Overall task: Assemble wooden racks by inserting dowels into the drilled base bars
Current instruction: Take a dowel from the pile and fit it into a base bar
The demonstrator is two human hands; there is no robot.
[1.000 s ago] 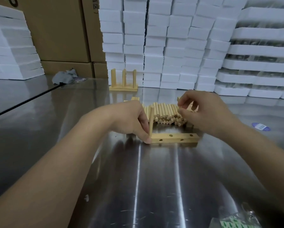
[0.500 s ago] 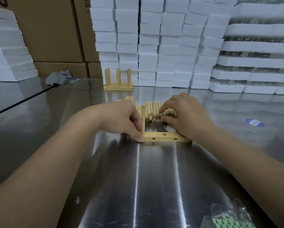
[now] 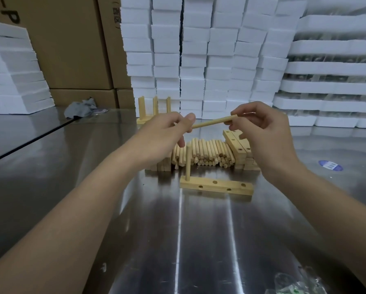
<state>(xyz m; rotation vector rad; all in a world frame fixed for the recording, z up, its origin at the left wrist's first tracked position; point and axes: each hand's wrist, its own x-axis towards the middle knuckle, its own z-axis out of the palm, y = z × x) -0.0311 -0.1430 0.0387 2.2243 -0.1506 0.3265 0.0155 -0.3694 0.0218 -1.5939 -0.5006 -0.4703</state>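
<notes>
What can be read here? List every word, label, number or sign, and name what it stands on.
"P": large black letter on the left cardboard box.
Black printed mark on the narrower cardboard box: too blurred to read.
White label on the blue round sticker on the steel table: too small to read.
Green print on the plastic bag: blurred.

The base bar lies crosswise below my hands. Its upright dowel stands directly under my left hand (the one snag on a straight drop). Beneath my right hand the bar's remaining holes are open from above. The held dowel bridges the gap between both hands. Beyond the bar, the dowel pile and stacked bars block the way. Nearer me there is bare table.
</notes>
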